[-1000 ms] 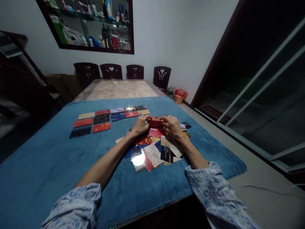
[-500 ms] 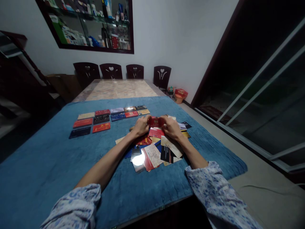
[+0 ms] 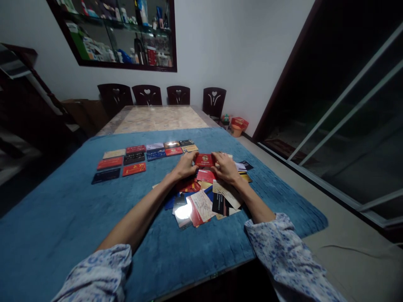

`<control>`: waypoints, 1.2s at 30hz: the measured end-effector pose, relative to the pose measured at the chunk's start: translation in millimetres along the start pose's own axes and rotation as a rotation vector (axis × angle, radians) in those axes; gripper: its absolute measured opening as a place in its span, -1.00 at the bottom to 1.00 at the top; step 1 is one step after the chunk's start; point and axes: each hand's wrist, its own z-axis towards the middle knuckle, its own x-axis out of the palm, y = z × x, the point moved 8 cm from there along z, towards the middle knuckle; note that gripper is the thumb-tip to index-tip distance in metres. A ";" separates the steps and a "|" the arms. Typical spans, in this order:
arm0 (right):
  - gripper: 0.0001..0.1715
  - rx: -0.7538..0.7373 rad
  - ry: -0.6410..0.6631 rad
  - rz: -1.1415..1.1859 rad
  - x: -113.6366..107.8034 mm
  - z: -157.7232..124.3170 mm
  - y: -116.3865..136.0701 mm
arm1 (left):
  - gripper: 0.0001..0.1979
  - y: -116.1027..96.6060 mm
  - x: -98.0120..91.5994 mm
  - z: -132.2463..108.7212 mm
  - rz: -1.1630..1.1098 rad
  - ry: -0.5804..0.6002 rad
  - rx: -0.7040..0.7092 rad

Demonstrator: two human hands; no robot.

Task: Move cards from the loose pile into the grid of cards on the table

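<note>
A red card (image 3: 204,160) with a gold emblem is held at its two short sides, above the far part of a loose card pile. My left hand (image 3: 185,166) grips its left edge, fingers curled. On the opposite edge, my right hand (image 3: 225,167) has fingers and thumb closed against it. Whether more cards lie under the red one, I cannot tell. Below the hands spreads the pile of mixed cards (image 3: 201,205), overlapping at many angles. To the left, several cards lie in neat groups, among them a red-orange card (image 3: 134,168) and a dark blue card (image 3: 106,175).
A blue cloth (image 3: 69,209) covers the near part of the table, and its bare marble-like top (image 3: 157,117) shows beyond. Dark chairs (image 3: 147,95) stand along the far end. A glass-shelved cabinet (image 3: 126,37) is set in the wall. Sliding doors (image 3: 346,121) are at right.
The red card has tilted so that its emblem and printed face now show more plainly. My fingers have shifted slightly along its edges; the neat groups at left stay put.
</note>
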 end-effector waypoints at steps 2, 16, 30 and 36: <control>-0.37 -0.005 0.015 0.001 1.3 1.4 0.8 | -0.48 0.0 -1.8 -0.8 0.022 0.004 0.013; -0.43 -0.110 0.116 -0.090 0.9 21.4 26.3 | -0.57 21.2 -15.1 -12.9 0.184 0.048 0.029; -0.52 -0.231 0.270 -0.116 19.3 98.8 56.8 | -0.57 58.4 -60.7 -7.6 0.429 0.108 -0.077; -0.57 -0.243 0.329 -0.090 27.5 126.4 69.4 | -0.56 80.3 -71.8 -0.3 0.475 0.121 -0.135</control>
